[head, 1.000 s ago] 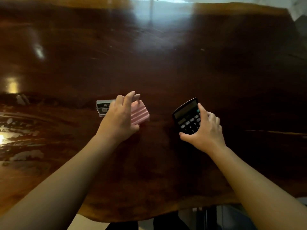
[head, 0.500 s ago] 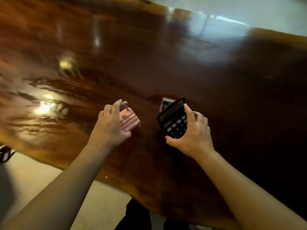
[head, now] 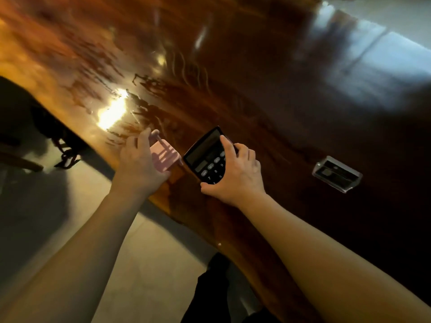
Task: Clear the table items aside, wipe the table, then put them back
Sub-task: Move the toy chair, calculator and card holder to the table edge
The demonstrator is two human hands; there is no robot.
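Pink and ribbed, the small block (head: 166, 157) sits in the left hand (head: 140, 169), whose grip is closed around it with fingers curled over its far edge. The right hand (head: 238, 176) has its grip wrapped on the black calculator (head: 207, 157), thumb under the near end and fingers over the right side of the keys. Both items now hang close together over the near-left edge of the glossy dark wooden tabletop (head: 279, 89), whereas a second ago they were at its middle, the pink block right beside the clear plastic holder (head: 337, 174). That holder now lies alone, well apart to the right of the hands, flat on the wood. The view has swung left and blurred, with floor showing beyond the edge. By this reading the clearing step is under way: two items are being carried aside, the holder is not yet picked up, and wiping has not begun.
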